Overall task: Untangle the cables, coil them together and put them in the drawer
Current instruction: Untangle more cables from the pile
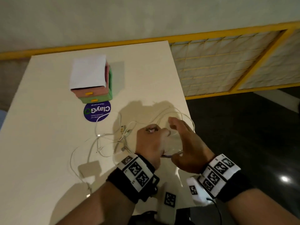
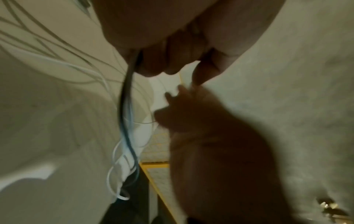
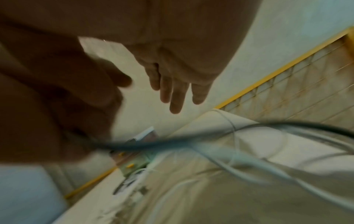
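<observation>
Here the left hand (image 1: 150, 143) is curled into a fist around a bundle of cables (image 1: 123, 137), above the near right part of the table (image 1: 40, 143). In the left wrist view a dark cable (image 2: 124, 109) and some white ones hang down from between its fingers (image 2: 153, 65). The right hand (image 1: 186, 143) is just beside it, with the fingers (image 3: 172, 94) stretched and spread, and it grasps nothing; it seems to touch the coil, but the blur does not let me be sure. The rest of the white cables lie loose and tangled on the table to the left of the hands. The small drawer box (image 1: 92, 80) stands farther back, with both its drawers closed, and a round purple sticker (image 1: 97, 111) lies in front of it.
</observation>
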`<state>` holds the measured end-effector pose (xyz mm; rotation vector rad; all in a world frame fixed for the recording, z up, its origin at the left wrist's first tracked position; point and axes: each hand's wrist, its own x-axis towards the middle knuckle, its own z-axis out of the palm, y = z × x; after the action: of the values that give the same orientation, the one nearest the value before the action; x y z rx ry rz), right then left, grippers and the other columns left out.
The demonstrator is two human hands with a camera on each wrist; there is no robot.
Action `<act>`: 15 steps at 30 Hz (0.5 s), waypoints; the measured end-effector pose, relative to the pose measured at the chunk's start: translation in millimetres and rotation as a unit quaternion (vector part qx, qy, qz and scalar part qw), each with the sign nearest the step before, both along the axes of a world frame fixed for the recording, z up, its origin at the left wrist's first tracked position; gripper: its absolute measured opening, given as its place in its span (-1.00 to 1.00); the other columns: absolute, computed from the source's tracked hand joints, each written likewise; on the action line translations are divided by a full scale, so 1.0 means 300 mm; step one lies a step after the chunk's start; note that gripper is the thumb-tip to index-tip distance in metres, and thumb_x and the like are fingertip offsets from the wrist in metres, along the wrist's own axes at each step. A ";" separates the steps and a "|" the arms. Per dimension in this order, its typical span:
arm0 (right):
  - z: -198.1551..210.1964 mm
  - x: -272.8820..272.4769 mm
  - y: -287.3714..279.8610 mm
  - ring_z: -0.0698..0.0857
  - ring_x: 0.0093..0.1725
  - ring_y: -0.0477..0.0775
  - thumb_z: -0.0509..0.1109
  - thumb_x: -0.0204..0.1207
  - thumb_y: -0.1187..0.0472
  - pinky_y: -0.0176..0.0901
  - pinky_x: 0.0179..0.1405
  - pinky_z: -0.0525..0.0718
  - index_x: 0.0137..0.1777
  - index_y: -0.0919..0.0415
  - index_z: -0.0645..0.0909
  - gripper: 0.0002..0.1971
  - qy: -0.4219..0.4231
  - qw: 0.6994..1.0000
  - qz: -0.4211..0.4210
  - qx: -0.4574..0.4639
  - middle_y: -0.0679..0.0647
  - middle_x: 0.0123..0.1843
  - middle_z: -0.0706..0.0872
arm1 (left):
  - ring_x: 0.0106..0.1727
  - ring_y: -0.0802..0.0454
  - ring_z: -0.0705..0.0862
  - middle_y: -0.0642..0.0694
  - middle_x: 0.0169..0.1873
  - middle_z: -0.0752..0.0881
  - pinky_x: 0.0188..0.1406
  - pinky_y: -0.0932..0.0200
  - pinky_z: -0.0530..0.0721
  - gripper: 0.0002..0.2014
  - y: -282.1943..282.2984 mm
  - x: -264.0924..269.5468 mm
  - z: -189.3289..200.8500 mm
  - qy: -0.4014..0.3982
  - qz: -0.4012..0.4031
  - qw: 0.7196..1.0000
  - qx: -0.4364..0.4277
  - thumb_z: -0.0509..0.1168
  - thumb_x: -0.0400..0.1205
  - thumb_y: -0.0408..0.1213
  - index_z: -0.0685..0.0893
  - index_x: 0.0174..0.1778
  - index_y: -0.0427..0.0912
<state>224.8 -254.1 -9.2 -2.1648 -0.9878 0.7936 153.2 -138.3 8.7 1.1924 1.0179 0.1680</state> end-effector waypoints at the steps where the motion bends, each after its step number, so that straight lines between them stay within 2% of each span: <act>1: 0.023 -0.018 0.010 0.31 0.59 -0.12 0.49 0.21 0.21 -0.28 0.45 0.41 0.70 0.05 -0.03 0.08 0.011 0.998 0.028 0.048 -0.07 0.68 0.19 | -0.59 -0.04 0.37 -0.14 -0.66 0.39 -0.53 0.05 0.35 -0.63 -0.002 -0.007 -0.018 0.021 -0.022 0.999 0.035 0.39 0.43 -0.49 0.43 -0.63 -0.16; 3: 0.040 -0.048 0.048 0.18 0.66 -0.11 0.47 0.21 0.20 -0.23 0.56 0.32 0.72 0.12 -0.06 0.09 0.003 0.992 0.098 0.073 -0.01 0.72 0.15 | -0.43 -0.14 0.57 -0.30 -0.48 0.61 -0.41 -0.16 0.51 -0.83 -0.011 -0.019 -0.041 0.029 -0.060 0.995 0.068 0.30 0.51 -0.48 0.64 -0.42 -0.33; 4: 0.044 -0.058 0.070 0.13 0.69 -0.08 0.48 0.23 0.19 -0.17 0.62 0.27 0.72 0.15 0.00 0.06 -0.012 0.991 0.124 0.057 0.03 0.71 0.18 | -0.27 -0.23 0.70 -0.42 -0.26 0.73 -0.24 -0.16 0.62 -0.83 -0.008 -0.021 -0.047 0.031 -0.062 0.996 0.061 0.24 0.60 -0.47 0.73 -0.18 -0.41; 6: 0.047 -0.064 0.104 0.14 0.70 0.00 0.47 0.22 0.14 -0.10 0.69 0.11 0.68 0.24 0.15 -0.01 -0.065 0.985 0.156 0.030 0.12 0.67 0.29 | 0.03 -0.27 0.72 -0.51 0.17 0.71 0.02 -0.05 0.57 -0.69 0.005 -0.026 -0.085 0.029 -0.062 0.997 0.042 0.16 0.71 -0.42 0.64 0.29 -0.49; 8: 0.047 -0.064 0.128 0.17 0.69 0.03 0.41 0.19 0.08 -0.14 0.69 -0.04 0.64 0.28 0.24 -0.06 -0.113 0.976 0.188 0.007 0.12 0.64 0.37 | 0.30 -0.28 0.62 -0.39 0.38 0.61 0.18 -0.02 0.46 -0.57 0.018 -0.040 -0.084 0.067 -0.136 0.985 0.086 0.12 0.75 -0.32 0.44 0.54 -0.39; 9: 0.048 -0.066 0.140 0.17 0.69 0.02 0.41 0.20 0.07 -0.16 0.68 -0.06 0.64 0.26 0.24 -0.07 -0.122 0.972 0.199 -0.005 0.10 0.65 0.36 | 0.38 -0.28 0.57 -0.35 0.43 0.58 0.27 -0.02 0.45 -0.55 0.021 -0.052 -0.085 0.074 -0.134 0.984 0.089 0.12 0.76 -0.29 0.39 0.58 -0.36; 11: 0.053 -0.074 0.159 0.24 0.66 -0.01 0.47 0.27 0.14 -0.23 0.65 0.08 0.66 0.21 0.21 -0.08 -0.106 0.976 0.188 -0.015 0.06 0.66 0.35 | 0.34 -0.38 0.63 -0.44 0.34 0.64 0.28 -0.15 0.59 -0.62 0.038 -0.046 -0.094 0.040 -0.083 0.996 0.007 0.18 0.72 -0.38 0.51 0.45 -0.42; 13: 0.052 -0.081 0.168 0.38 0.58 -0.05 0.53 0.26 0.23 -0.28 0.54 0.32 0.68 0.15 0.17 -0.04 -0.062 0.987 0.146 0.021 0.02 0.61 0.42 | 0.11 -0.40 0.75 -0.46 0.08 0.76 0.09 -0.27 0.75 -0.71 0.050 -0.050 -0.075 0.034 -0.051 0.997 0.043 0.23 0.62 -0.37 0.69 0.19 -0.42; 15: 0.029 -0.088 0.169 0.55 0.43 -0.08 0.58 0.22 0.28 -0.25 0.40 0.52 0.67 0.08 0.13 0.03 0.004 0.994 0.083 0.064 -0.03 0.48 0.54 | -0.22 -0.23 0.77 -0.27 -0.30 0.80 -0.20 -0.17 0.77 -0.80 0.064 -0.041 -0.046 0.028 -0.053 0.997 0.046 0.23 0.53 -0.40 0.75 -0.14 -0.39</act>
<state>198.4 -203.3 -0.5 -1.9883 -1.1933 0.7924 140.7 -119.1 -5.1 1.3386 1.0011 0.1001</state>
